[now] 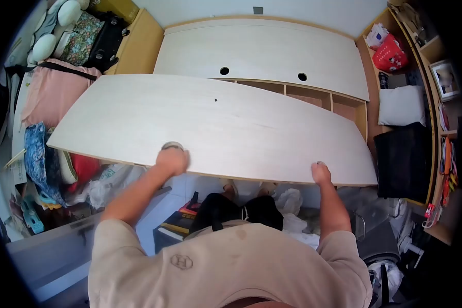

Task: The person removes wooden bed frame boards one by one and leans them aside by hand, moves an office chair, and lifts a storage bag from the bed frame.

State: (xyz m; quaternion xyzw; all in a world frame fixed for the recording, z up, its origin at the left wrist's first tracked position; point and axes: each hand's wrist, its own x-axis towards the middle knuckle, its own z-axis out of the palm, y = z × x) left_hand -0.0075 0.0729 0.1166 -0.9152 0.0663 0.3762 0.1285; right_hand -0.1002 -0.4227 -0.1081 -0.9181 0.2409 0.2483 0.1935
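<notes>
A large pale wooden bed board lies at an angle across the bed frame, its left end jutting out past the frame's left side. My left hand is closed on the board's near edge, fingers hooked at a round hole. Farther right, my right hand is closed around the same edge, its fingertips partly hidden at what looks like the other hole. Behind this board a second bed board lies flat against the wall side, with two round holes. Between the two boards, wooden compartments of the frame show.
Left of the board are a pink cloth item, a blue bundle and plastic bags. A shelf on the right holds a white cushion, a black bag and a red bag. A box stands by my legs.
</notes>
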